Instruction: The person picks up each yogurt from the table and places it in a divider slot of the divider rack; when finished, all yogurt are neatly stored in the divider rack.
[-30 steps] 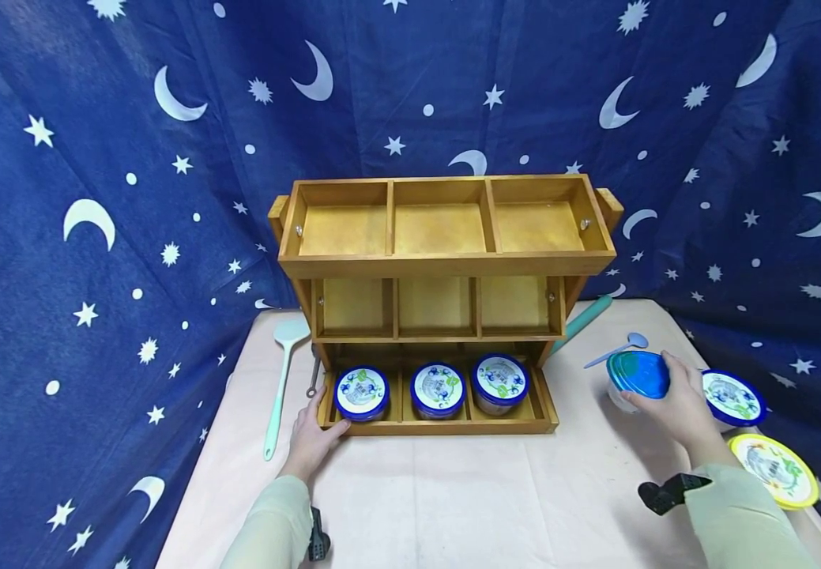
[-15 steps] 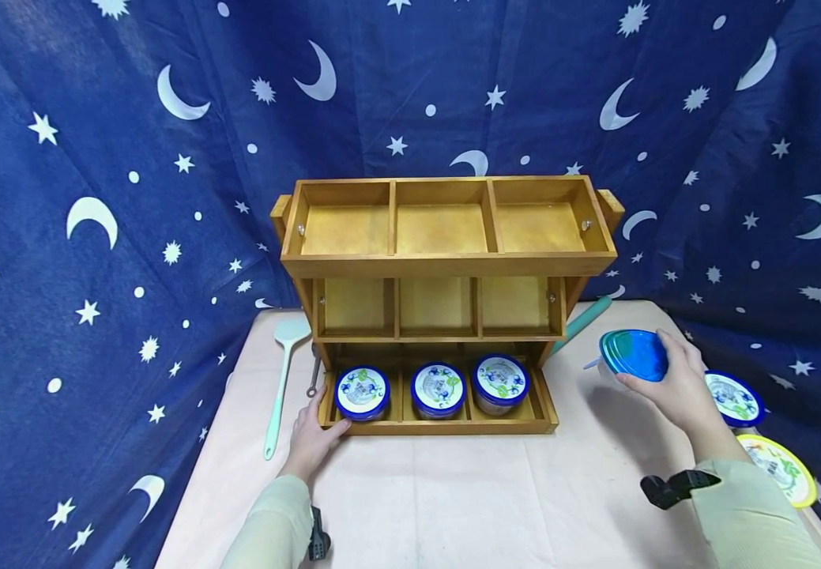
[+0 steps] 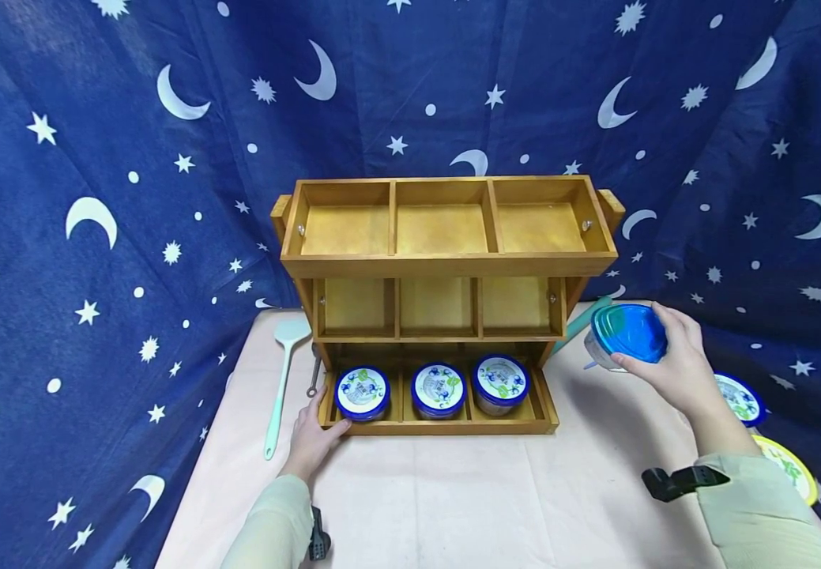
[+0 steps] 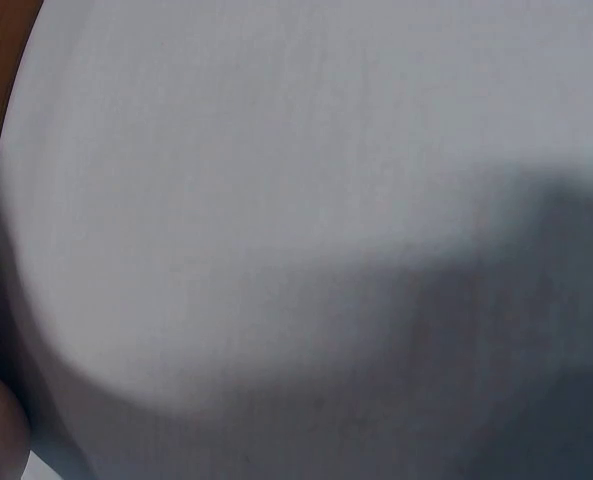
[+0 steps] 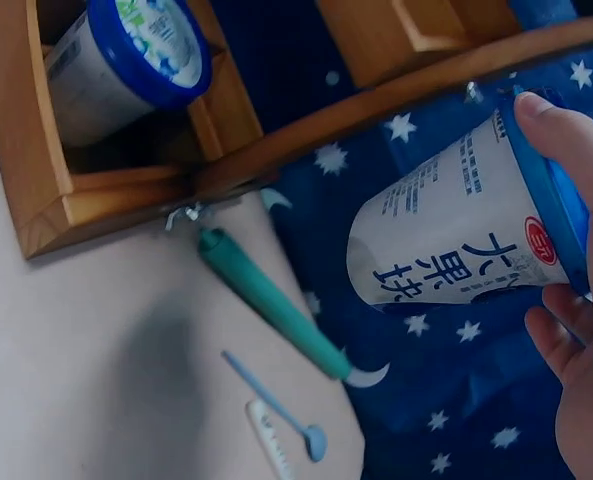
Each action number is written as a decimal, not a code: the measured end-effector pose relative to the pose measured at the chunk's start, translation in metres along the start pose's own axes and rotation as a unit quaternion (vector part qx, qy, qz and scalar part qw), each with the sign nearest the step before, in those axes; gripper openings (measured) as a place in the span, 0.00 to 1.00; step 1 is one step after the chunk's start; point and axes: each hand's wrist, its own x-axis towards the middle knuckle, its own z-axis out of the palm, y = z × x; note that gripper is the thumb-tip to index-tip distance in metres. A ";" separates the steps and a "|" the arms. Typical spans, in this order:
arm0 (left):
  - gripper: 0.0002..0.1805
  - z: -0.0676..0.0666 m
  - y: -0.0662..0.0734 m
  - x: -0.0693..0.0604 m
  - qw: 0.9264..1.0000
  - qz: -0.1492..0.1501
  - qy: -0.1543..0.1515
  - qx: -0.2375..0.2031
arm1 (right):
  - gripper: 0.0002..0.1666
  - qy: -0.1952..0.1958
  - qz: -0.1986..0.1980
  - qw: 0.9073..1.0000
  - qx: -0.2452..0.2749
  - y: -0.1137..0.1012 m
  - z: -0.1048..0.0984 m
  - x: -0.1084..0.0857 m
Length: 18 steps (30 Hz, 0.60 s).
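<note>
In the head view my right hand [image 3: 683, 367] grips a yogurt tub with a blue lid [image 3: 630, 330], raised off the table at the right. The right wrist view shows the tub's white printed side [image 5: 446, 225], tilted, with the thumb on the lid's rim. A three-tier wooden organizer [image 3: 446, 266] stands at the centre. My left hand [image 3: 310, 442] holds its lower left corner, thumb on the front edge and fingers along the side. Three tubs with blue-rimmed lids [image 3: 362, 392] sit in the bottom tier, one per compartment. The left wrist view shows mostly tablecloth.
Left of the organizer lie a mint spatula [image 3: 284, 379] and a thin metal utensil [image 3: 314, 379]. Behind its right side is a teal stick [image 3: 581, 324]. A small blue spoon [image 5: 276, 400] lies nearby. Far right stand a blue-rimmed tub [image 3: 740, 399] and a yellow-rimmed one [image 3: 783, 466].
My right hand has lifted the blue-lidded yogurt tub up and slightly leftward, tilting it and covering most of the small spoon in the head view. The left hand has stayed at the organizer's corner.
</note>
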 end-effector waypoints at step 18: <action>0.49 0.001 -0.001 0.001 1.000 0.000 0.011 -0.004 | 0.57 0.022 -0.052 0.998 0.034 -0.037 -0.013 -0.003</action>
